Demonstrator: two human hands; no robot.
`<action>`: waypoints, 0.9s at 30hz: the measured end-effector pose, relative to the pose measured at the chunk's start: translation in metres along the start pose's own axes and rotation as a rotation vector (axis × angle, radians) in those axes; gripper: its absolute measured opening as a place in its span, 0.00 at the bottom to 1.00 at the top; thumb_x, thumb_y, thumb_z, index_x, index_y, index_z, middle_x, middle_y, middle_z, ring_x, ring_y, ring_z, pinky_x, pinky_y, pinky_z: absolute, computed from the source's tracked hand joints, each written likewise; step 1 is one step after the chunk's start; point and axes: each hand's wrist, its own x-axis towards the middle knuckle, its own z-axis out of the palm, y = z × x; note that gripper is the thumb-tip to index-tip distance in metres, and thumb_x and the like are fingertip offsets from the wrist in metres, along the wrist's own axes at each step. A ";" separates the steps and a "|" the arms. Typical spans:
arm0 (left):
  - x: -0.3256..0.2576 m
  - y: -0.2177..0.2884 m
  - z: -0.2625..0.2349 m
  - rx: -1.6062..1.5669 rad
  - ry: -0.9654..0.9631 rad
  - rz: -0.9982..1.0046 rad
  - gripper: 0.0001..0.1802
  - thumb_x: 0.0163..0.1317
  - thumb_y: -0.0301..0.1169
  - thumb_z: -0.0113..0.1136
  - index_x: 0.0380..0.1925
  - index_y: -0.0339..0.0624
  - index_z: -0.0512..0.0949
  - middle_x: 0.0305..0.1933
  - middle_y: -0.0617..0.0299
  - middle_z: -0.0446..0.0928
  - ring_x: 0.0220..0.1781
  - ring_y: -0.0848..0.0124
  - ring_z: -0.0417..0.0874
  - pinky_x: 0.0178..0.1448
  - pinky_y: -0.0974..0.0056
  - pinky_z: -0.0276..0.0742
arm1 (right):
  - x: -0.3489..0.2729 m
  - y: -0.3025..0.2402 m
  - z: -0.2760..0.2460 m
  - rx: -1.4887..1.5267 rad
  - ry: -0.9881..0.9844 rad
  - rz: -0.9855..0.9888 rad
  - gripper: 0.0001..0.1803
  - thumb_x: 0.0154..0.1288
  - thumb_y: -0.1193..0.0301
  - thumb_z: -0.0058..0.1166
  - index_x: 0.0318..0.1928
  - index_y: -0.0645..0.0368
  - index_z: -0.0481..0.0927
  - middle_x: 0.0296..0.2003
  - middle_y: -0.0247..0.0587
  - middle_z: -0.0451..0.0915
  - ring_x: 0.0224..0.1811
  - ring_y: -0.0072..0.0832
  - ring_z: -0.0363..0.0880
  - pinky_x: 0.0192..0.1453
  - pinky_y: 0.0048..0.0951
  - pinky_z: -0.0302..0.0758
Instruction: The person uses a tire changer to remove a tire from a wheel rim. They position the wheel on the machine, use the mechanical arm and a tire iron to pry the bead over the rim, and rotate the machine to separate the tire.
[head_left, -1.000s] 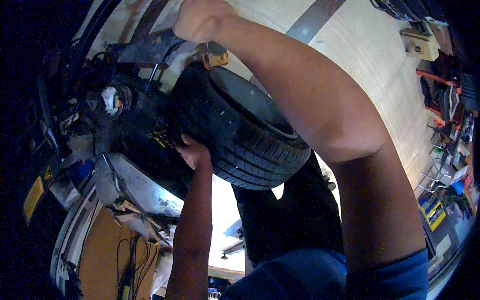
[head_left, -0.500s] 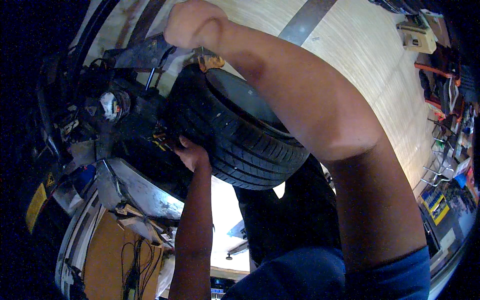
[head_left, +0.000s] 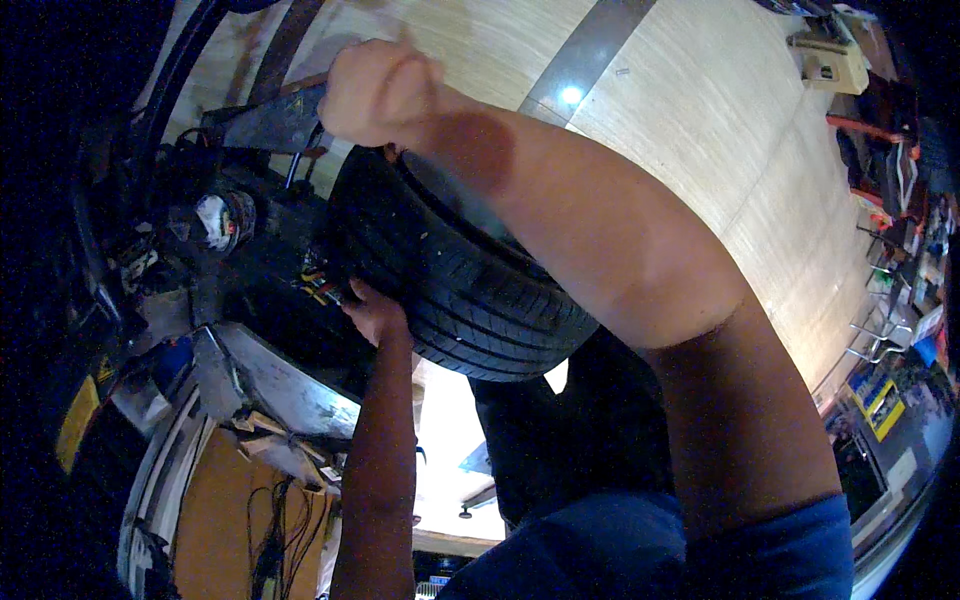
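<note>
A black tire with grooved tread stands tilted in front of me, its opening toward the upper right. My left hand is at the tire's lower left edge, bent against it, with some fingertips lost in shadow. At the far side, above the tire's upper rim, my right hand is closed in a fist. Whatever it grips is hidden under the hand. My right forearm crosses over the tire's opening and covers part of it. Small yellow and red pieces lie just left of my left hand.
Left of the tire is a dark machine body with a round white-and-black container on it. A grey metal panel and a brown board with black cables are nearer me. Tiled floor stretches right toward shelves and a yellow case.
My right hand has come down closer to the tire and now covers the orange-brown piece seen under its wrist before. My left hand stays at the tire's edge. The view has shifted slightly.
</note>
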 end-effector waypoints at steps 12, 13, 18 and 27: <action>0.000 0.001 0.005 0.016 0.024 0.026 0.38 0.68 0.56 0.45 0.58 0.27 0.65 0.56 0.31 0.72 0.55 0.41 0.77 0.58 0.46 0.73 | -0.022 -0.044 -0.053 0.801 -0.297 0.489 0.18 0.56 0.60 0.51 0.32 0.62 0.86 0.34 0.57 0.83 0.40 0.49 0.84 0.48 0.43 0.80; 0.015 -0.008 0.008 0.006 0.023 0.112 0.38 0.68 0.56 0.45 0.59 0.27 0.65 0.56 0.31 0.72 0.55 0.40 0.77 0.58 0.46 0.72 | -0.020 -0.046 -0.053 0.803 -0.295 0.482 0.18 0.56 0.60 0.51 0.32 0.62 0.86 0.34 0.57 0.83 0.40 0.49 0.84 0.48 0.43 0.80; 0.021 -0.027 0.003 0.026 0.039 0.274 0.36 0.70 0.53 0.44 0.61 0.30 0.63 0.55 0.30 0.73 0.55 0.39 0.76 0.59 0.47 0.72 | -0.027 -0.065 -0.046 0.855 -0.264 0.329 0.17 0.54 0.60 0.52 0.31 0.62 0.86 0.31 0.55 0.84 0.37 0.48 0.85 0.46 0.43 0.81; 0.002 0.006 0.003 0.063 0.179 0.220 0.36 0.69 0.54 0.44 0.58 0.28 0.64 0.51 0.31 0.75 0.53 0.39 0.77 0.57 0.45 0.72 | -0.002 -0.047 -0.041 0.575 -0.395 0.218 0.19 0.54 0.63 0.52 0.42 0.59 0.85 0.41 0.50 0.84 0.44 0.44 0.84 0.48 0.47 0.80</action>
